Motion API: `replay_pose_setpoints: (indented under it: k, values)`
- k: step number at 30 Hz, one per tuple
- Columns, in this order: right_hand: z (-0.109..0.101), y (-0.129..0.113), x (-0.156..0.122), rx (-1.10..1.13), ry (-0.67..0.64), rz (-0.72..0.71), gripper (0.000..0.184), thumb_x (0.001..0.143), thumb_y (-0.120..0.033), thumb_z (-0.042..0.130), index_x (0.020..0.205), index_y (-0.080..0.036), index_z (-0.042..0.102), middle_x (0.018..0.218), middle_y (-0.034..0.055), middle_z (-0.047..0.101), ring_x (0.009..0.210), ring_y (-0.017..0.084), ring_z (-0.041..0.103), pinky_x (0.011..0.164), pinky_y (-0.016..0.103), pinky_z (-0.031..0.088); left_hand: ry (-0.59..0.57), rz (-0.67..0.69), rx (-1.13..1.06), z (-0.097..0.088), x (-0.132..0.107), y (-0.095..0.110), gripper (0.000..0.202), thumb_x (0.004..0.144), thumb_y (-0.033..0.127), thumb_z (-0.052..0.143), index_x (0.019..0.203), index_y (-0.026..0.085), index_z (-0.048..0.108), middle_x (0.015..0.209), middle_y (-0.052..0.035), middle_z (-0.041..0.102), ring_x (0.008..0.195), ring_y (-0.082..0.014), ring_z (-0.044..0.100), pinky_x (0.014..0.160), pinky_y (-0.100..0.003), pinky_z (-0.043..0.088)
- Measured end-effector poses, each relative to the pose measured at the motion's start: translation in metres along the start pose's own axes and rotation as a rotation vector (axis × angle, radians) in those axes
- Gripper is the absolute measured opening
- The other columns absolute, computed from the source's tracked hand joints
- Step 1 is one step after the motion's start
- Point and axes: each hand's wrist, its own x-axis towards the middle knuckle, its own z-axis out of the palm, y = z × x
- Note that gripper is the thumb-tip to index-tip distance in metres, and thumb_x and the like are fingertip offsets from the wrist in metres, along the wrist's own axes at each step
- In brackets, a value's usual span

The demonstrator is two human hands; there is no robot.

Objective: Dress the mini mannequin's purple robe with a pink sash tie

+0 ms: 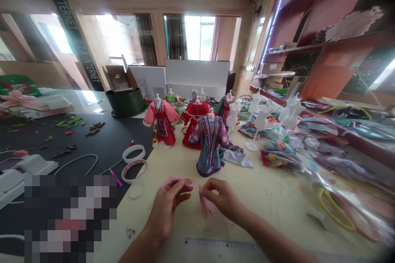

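Head view: the pink tassel hangs from a fingertip pinch only, so a slack grip would likely drop it onto the cream table, and a hard tug could fray its threads. The purple-robed doll stands just beyond the hands (a knock may tip it). Right hand: fingers narrowed, pinching the tassel's top. Left hand: curled partly closed around a pink fabric piece, fingertips near the tassel.
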Motion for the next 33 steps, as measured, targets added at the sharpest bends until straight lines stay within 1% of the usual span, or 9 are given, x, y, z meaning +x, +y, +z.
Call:
replay_pose_setpoints:
  k: [3,5,10,15,18,21,23,27,33]
  values:
    - [-0.009,-0.006,0.001,0.241,-0.013,0.046,0.016,0.078,-0.031,0.058,0.067,-0.019,0.06,0.067,0.0021,0.065,0.067,0.016,0.059,0.065,0.03,0.044,0.015,0.083,0.041,0.003,0.006,0.006,0.019,0.072,0.031,0.066,0.074,0.013,0.064,0.091,-0.0093,0.066,0.078,-0.0156,0.06,0.071,-0.025,0.05]
    - [-0.014,-0.009,0.002,0.328,0.007,0.039,0.016,0.077,-0.031,0.06,0.069,-0.018,0.059,0.065,0.0018,0.065,0.065,0.015,0.06,0.065,0.03,0.044,0.023,0.136,0.026,0.009,0.012,0.01,0.018,0.069,0.03,0.068,0.071,0.013,0.063,0.09,-0.0097,0.067,0.08,-0.016,0.06,0.074,-0.026,0.049]
    - [-0.024,-0.014,0.009,0.448,0.082,0.072,0.022,0.072,-0.038,0.063,0.074,-0.018,0.055,0.056,-0.0022,0.06,0.048,0.011,0.054,0.052,0.026,0.043,-0.034,0.205,-0.157,0.028,0.028,0.017,0.018,0.065,0.026,0.069,0.072,0.014,0.058,0.08,-0.0083,0.069,0.079,-0.0174,0.062,0.081,-0.03,0.046]
    - [-0.028,-0.014,0.015,0.413,0.138,0.124,0.026,0.073,-0.042,0.061,0.081,-0.018,0.053,0.053,-0.0068,0.052,0.033,0.003,0.034,0.033,0.018,0.026,-0.071,0.267,-0.146,0.04,0.042,0.016,0.019,0.07,0.026,0.065,0.082,0.015,0.056,0.066,0.0001,0.061,0.067,-0.0122,0.057,0.074,-0.027,0.046]
    - [-0.028,-0.011,0.019,0.399,0.165,0.163,0.03,0.073,-0.046,0.059,0.082,-0.018,0.053,0.048,-0.0099,0.044,0.03,0.002,0.026,0.03,0.017,0.018,-0.056,0.289,-0.102,0.045,0.047,0.013,0.017,0.072,0.029,0.061,0.083,0.016,0.056,0.063,0.0034,0.053,0.063,-0.0097,0.052,0.073,-0.024,0.045]
    - [-0.026,-0.007,0.025,0.41,0.234,0.182,0.034,0.073,-0.05,0.056,0.082,-0.018,0.052,0.045,-0.0116,0.037,0.03,0.001,0.021,0.03,0.017,0.013,-0.008,0.319,-0.01,0.053,0.048,0.012,0.015,0.076,0.032,0.057,0.078,0.017,0.055,0.055,0.0055,0.044,0.056,-0.0091,0.047,0.065,-0.021,0.044]
    - [-0.025,-0.007,0.03,0.409,0.303,0.176,0.035,0.071,-0.051,0.057,0.082,-0.018,0.052,0.044,-0.0117,0.036,0.03,0.002,0.021,0.03,0.017,0.012,0.037,0.326,0.065,0.059,0.047,0.011,0.016,0.077,0.034,0.056,0.077,0.017,0.055,0.055,0.0048,0.044,0.055,-0.0093,0.046,0.059,-0.02,0.042]
    - [-0.021,-0.012,0.038,0.414,0.401,0.17,0.036,0.067,-0.044,0.062,0.089,-0.018,0.051,0.043,-0.0114,0.038,0.031,0.004,0.028,0.029,0.019,0.018,0.088,0.334,0.186,0.069,0.049,0.009,0.019,0.075,0.033,0.059,0.079,0.015,0.056,0.061,0.0023,0.05,0.055,-0.0094,0.047,0.051,-0.018,0.039]
    - [-0.019,-0.018,0.049,0.471,0.436,0.167,0.039,0.066,-0.039,0.061,0.097,-0.017,0.05,0.045,-0.0109,0.041,0.032,0.005,0.03,0.03,0.018,0.022,0.104,0.382,0.266,0.075,0.059,0.004,0.028,0.069,0.036,0.067,0.082,0.013,0.059,0.054,0.0066,0.039,0.047,-0.0071,0.038,0.044,-0.017,0.032]
